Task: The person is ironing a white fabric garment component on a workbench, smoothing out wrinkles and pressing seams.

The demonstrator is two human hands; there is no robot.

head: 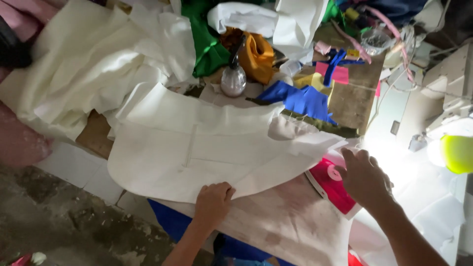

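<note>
Cluttered sewing table (pixel 354 103), wood top mostly buried under fabric, tiled edge and rough floor below it. Beyond the left hand (pixel 213 199), at the far side of the cloth, stood a clear spray bottle (pixel 233 76) with a black nozzle. Behind it lay green fabric (pixel 204 44) and orange fabric (pixel 258 54). Blue fabric (pixel 300 98) sat up and between the two hands, with pink and yellow scraps further back. A big heap of cream fabric (pixel 88 59) filled the area up-left of the left hand. To the right of the right hand (pixel 364 177) was a sewing machine (pixel 451 93) and a bright yellow-green lamp (pixel 458 153), glare washing out that corner.

Cream cloth piece (pixel 197 152) lay flat and spread across the padded board, directly ahead of the left hand and running right to the right hand. Nothing lay on top of it.

Left hand: knuckles curled, fingers pinching the near edge of the cloth piece, forearm coming straight up from below. Right hand: palm down, fingers loosely spread, resting on the red and white iron (pixel 332 184) just at the cloth's right end. Whether it gripped the handle, cannot tell. Iron sat partly under the hand, touching the board.
</note>
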